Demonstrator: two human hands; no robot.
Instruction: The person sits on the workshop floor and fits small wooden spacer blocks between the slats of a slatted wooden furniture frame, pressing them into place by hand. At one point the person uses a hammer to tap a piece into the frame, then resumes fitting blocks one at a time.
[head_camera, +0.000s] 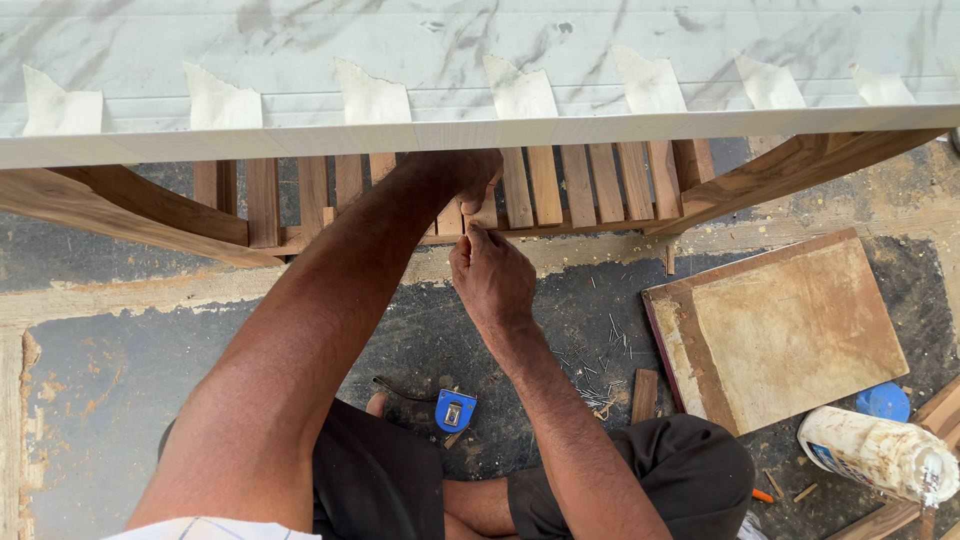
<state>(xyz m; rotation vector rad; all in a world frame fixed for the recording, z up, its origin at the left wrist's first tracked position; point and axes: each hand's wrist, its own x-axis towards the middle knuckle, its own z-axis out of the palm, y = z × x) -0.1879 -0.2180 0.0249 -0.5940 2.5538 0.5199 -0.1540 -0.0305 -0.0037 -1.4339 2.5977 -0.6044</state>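
Left hand gripping slat; right hand fingers pinched closed just below it

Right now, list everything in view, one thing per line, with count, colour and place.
marble-patterned panel: one, white with grey veins, across the top
paper tape pieces: seven, off-white, along the panel's front edge
wooden frame: one, brown, under the panel, with curved side pieces
upright slats: about a dozen, brown, in a row in the frame
flat board: one, tan with a dark red-brown edge, floor at right
nails: a scattered heap, grey, floor left of the board
tape measure: one, blue, floor by the knees
glue bottle: one, white and smeared, lying lower right
round lid: one, blue, beside the bottle
left hand: on a slat
right hand: fingertips pinched at the lower rail
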